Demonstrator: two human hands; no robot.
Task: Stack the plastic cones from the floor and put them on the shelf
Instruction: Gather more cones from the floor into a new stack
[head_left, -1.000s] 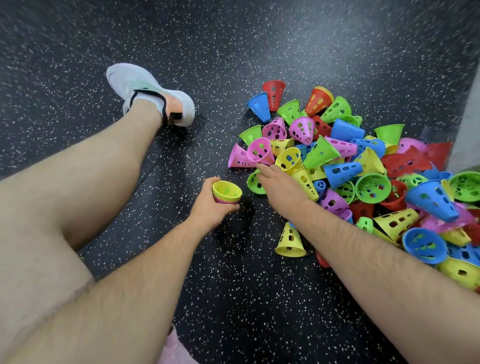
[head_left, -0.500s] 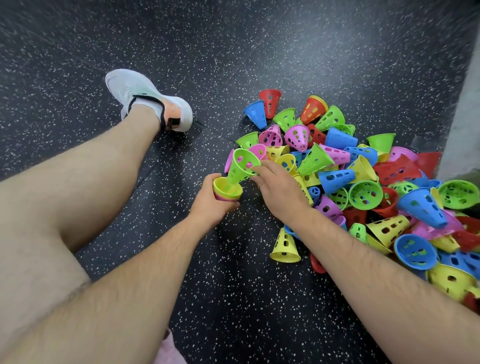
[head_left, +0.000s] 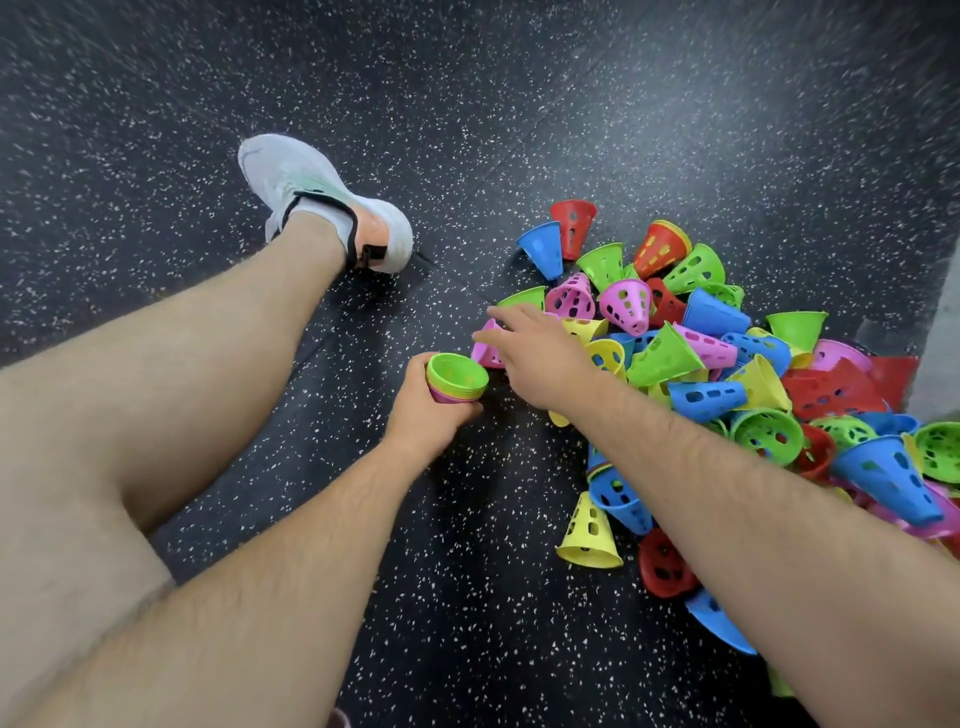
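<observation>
**Stacking in hand, early: next cone pick**

The left hand holds the nested stack mouth up, with a green cone on top and yellow and pink rims under it. Its fingers are clamped round the stack wall. The right hand is at the near-left edge of the cone pile, fingers apart and straight, holding nothing. It is above a pink cone lying on its side just beside the stack; contact can't be told.

Judged to be the collecting stage: most cones are loose on the floor, and no shelf is in view.

The next move calls for pinching the pink cone, turning its narrow end down and seating it in the green mouth.

In the way: the pile is tangled, and the cones lie on their sides pointing every way. A yellow cone stands apart by the right forearm. The leg and shoe are off to the left, well apart from the pile.
</observation>
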